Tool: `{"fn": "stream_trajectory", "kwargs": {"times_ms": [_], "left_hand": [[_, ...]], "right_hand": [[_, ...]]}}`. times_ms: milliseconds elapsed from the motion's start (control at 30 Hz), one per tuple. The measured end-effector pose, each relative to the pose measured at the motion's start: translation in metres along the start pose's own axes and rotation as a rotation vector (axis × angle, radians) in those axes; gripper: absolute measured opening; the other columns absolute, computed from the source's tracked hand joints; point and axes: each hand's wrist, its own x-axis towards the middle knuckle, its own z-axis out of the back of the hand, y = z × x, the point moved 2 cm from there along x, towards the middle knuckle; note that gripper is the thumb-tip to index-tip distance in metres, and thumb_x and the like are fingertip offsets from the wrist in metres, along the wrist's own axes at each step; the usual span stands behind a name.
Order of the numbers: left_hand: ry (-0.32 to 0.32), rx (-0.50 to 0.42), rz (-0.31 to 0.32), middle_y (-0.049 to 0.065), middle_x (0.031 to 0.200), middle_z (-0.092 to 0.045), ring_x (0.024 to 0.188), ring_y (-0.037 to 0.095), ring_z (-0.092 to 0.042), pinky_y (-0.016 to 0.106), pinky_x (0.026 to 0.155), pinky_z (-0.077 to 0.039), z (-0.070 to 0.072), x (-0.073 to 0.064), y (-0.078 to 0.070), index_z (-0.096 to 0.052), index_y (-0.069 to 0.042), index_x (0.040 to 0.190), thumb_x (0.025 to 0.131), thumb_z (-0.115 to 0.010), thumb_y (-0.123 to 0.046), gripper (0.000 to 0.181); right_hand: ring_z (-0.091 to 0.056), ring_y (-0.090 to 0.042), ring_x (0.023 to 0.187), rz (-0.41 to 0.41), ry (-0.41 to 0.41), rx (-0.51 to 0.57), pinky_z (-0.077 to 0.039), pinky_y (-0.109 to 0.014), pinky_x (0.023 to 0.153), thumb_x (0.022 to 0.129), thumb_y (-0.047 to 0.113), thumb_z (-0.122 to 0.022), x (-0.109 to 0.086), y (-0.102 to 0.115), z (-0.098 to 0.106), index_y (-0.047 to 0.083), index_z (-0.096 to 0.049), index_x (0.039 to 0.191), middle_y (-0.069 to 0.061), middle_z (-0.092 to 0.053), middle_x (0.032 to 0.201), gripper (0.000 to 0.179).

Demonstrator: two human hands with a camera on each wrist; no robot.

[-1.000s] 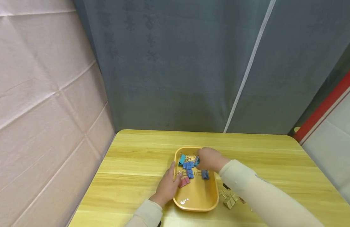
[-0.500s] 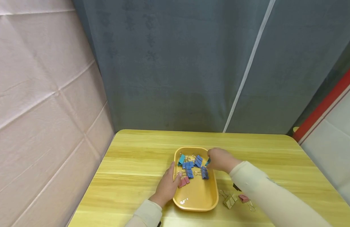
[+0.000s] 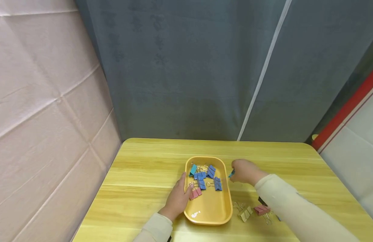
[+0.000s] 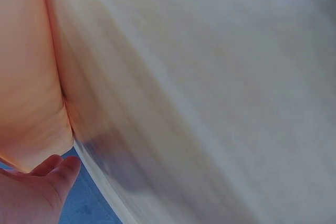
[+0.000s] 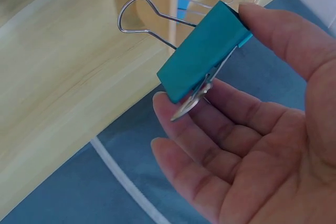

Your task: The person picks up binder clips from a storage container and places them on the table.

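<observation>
A teal binder clip (image 5: 202,53) is pinched between the thumb and fingers of my right hand (image 3: 247,172), with one wire handle sticking out. In the head view this hand is just right of the yellow tray (image 3: 209,208), above the table. My left hand (image 3: 178,197) grips the tray's left side, thumb over the rim and fingers outside. Inside the tray lie several blue binder clips (image 3: 217,184), another teal binder clip (image 3: 193,170) and a pink binder clip (image 3: 195,193) by the left thumb. The left wrist view shows the left hand (image 4: 39,192) at the tray's outer wall (image 4: 29,66).
Right of the tray, a gold binder clip (image 3: 245,214) and a pink binder clip (image 3: 262,210) lie on the wooden table (image 3: 150,161). Part of a blue piece (image 3: 278,218) shows beside the right sleeve. A grey curtain (image 3: 180,74) hangs behind the table.
My right hand has lifted the teal binder clip out of the tray and moved right, past the rim. The left hand stays on the tray. More of the clips on the table shows.
</observation>
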Motion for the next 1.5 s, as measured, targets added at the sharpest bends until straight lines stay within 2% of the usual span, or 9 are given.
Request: {"fn": "stream_trajectory", "kwargs": {"times_ms": [233, 700, 1167, 1233, 1333, 1433, 1500], "left_hand": [[-0.003, -0.005, 0.003, 0.024, 0.149, -0.038, 0.133, 0.044, -0.039, 0.057, 0.111, -0.031, 0.001, 0.0, -0.001, -0.022, -0.005, 0.153, 0.101, -0.045, -0.04, 0.067], [0.001, -0.003, -0.007, 0.024, 0.149, -0.036, 0.134, 0.043, -0.037, 0.056, 0.112, -0.031, 0.002, 0.002, 0.001, -0.022, -0.004, 0.153, 0.102, -0.044, -0.039, 0.066], [0.001, -0.007, -0.003, 0.024, 0.149, -0.037, 0.134, 0.044, -0.038, 0.057, 0.111, -0.031, 0.003, 0.002, 0.004, -0.022, -0.005, 0.153, 0.102, -0.046, -0.039, 0.066], [0.0, -0.006, -0.004, 0.024, 0.149, -0.037, 0.134, 0.044, -0.038, 0.057, 0.111, -0.031, 0.003, 0.002, 0.004, -0.023, -0.005, 0.153, 0.101, -0.046, -0.039, 0.066], [0.0, -0.007, -0.003, 0.023, 0.149, -0.037, 0.134, 0.043, -0.038, 0.056, 0.111, -0.031, 0.002, 0.002, 0.004, -0.023, -0.005, 0.153, 0.101, -0.046, -0.039, 0.066], [-0.002, -0.011, -0.004, 0.023, 0.149, -0.038, 0.134, 0.043, -0.038, 0.056, 0.111, -0.031, 0.002, 0.002, 0.003, -0.023, -0.005, 0.153, 0.101, -0.045, -0.039, 0.066], [-0.002, -0.011, -0.003, 0.023, 0.149, -0.037, 0.134, 0.043, -0.038, 0.057, 0.111, -0.031, 0.002, 0.002, 0.004, -0.022, -0.005, 0.153, 0.101, -0.045, -0.04, 0.066]], "right_hand": [[-0.032, -0.012, 0.055, -0.027, 0.008, 0.018, -0.031, -0.025, 0.053, 0.073, 0.007, -0.072, -0.005, -0.014, 0.0, 0.013, -0.041, 0.067, 0.003, -0.034, 0.061, 0.032], [-0.041, -0.016, 0.061, -0.097, 0.026, 0.007, -0.039, -0.03, 0.057, 0.077, 0.011, -0.073, -0.016, -0.04, 0.01, 0.006, -0.049, 0.077, -0.002, -0.044, 0.067, 0.024], [-0.034, -0.015, 0.061, -0.14, 0.035, 0.015, -0.033, -0.029, 0.055, 0.077, 0.011, -0.071, -0.026, -0.071, 0.017, 0.009, -0.044, 0.072, 0.0, -0.038, 0.067, 0.028], [-0.042, -0.019, 0.064, -0.142, 0.044, 0.005, -0.041, -0.032, 0.058, 0.079, 0.012, -0.072, -0.027, -0.075, 0.017, 0.003, -0.05, 0.075, -0.007, -0.048, 0.071, 0.024], [-0.059, -0.035, 0.08, -0.146, 0.05, -0.029, -0.053, -0.047, 0.073, 0.08, 0.014, -0.073, -0.029, -0.082, 0.018, -0.01, -0.057, 0.09, -0.024, -0.062, 0.091, 0.03], [-0.059, -0.05, 0.096, -0.155, 0.053, -0.044, -0.052, -0.057, 0.082, 0.08, 0.015, -0.074, -0.033, -0.089, 0.019, -0.017, -0.057, 0.104, -0.035, -0.06, 0.106, 0.044], [-0.057, -0.052, 0.098, -0.165, 0.05, -0.044, -0.051, -0.058, 0.084, 0.079, 0.015, -0.074, -0.036, -0.093, 0.02, -0.018, -0.056, 0.105, -0.036, -0.06, 0.106, 0.046]]}}
